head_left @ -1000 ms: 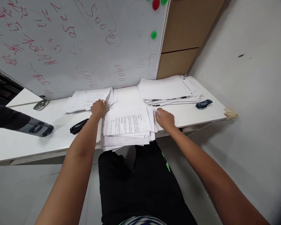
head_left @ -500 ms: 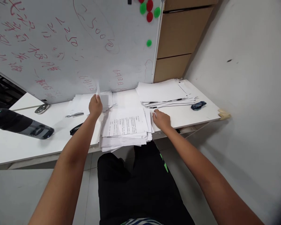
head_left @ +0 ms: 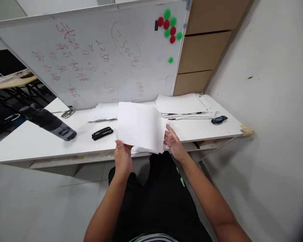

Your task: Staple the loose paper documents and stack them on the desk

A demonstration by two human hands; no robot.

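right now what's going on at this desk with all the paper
A person seated at the white desk holds a bundle of sheets lifted off it, the left hand gripping the near edge and the right hand at the right edge. Another stack of paper lies at the back right, a black stapler to the left, below a whiteboard.

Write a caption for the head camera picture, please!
Left hand and right hand lift a sheaf of paper above the white desk.

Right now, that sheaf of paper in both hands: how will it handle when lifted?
The sheaf of paper is probably floppy: thin sheets held only at the near edge by the left hand and right hand. Likely light. Loose pages may fan or slip, since no clip shows.
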